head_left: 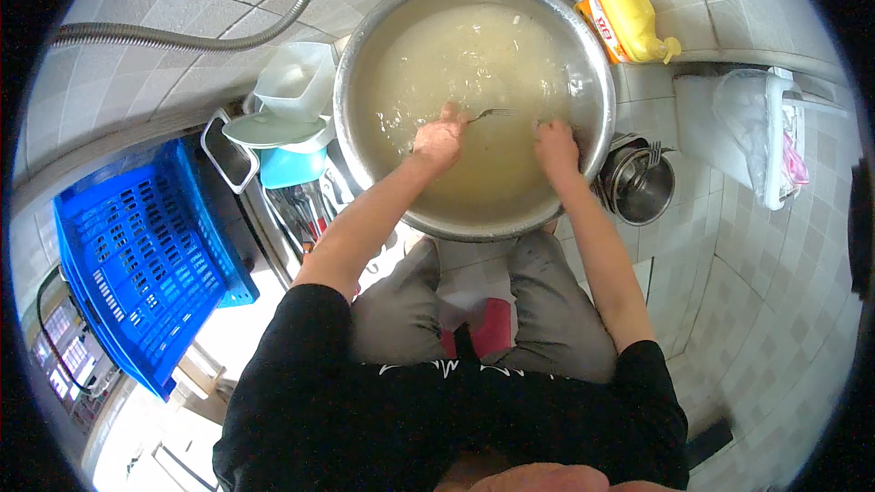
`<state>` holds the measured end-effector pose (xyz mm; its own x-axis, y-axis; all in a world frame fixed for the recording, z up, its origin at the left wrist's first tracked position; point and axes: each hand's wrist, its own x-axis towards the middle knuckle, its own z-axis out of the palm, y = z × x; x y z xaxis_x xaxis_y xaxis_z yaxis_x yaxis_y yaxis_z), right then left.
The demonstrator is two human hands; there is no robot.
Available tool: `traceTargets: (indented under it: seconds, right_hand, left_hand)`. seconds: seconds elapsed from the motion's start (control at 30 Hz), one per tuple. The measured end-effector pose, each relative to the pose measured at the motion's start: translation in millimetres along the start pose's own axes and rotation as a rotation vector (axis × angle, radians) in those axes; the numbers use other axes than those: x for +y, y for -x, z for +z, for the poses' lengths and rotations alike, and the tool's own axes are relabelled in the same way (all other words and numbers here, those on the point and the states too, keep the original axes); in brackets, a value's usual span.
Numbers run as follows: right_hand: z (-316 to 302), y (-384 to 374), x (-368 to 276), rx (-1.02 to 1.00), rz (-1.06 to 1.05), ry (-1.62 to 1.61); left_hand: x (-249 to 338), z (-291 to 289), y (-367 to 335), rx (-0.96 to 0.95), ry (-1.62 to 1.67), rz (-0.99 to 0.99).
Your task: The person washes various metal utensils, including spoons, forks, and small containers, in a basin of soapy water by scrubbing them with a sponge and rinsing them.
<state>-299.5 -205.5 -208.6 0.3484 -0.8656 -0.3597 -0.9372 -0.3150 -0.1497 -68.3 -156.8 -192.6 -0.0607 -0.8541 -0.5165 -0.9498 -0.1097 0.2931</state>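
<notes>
A wide metal basin [597, 64] of cloudy, yellowish water [437, 46] stands in front of my knees. My left hand [439, 138] is over the water, closed around a fork [492, 113] whose tines point right. On the right side of the basin, my right hand [556, 144] is curled with its fingers bent together at the water's surface. Whatever those fingers may hold is hidden or too small to make out.
To the right, steel pots [643, 184] hold a fork, below a yellow jug [629, 18]. A lined bin [775, 141] stands farther right. On the left are a blue crate [146, 246], white containers [296, 77], utensils [296, 214] and a metal hose [182, 38].
</notes>
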Motion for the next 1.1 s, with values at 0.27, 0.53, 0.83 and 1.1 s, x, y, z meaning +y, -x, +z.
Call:
traceTargets:
  seconds: [0.27,0.53,0.83,1.1]
  right_hand:
    - [33,28,-39,-0.228,-0.278,0.304]
    - [14,26,-38,-0.251,-0.167,0.197]
    - [26,22,-43,-0.394,-0.176,-0.002]
    - [2,27,-46,-0.423,-0.165,-0.052]
  left_hand:
    - [3,15,-2,-0.233,-0.011,-0.090]
    - [-34,25,-2,-0.305,0.036,-0.332]
    - [-20,18,-32,-0.359,0.171,-0.423]
    - [-31,22,-10,-0.244,-0.098,-0.214]
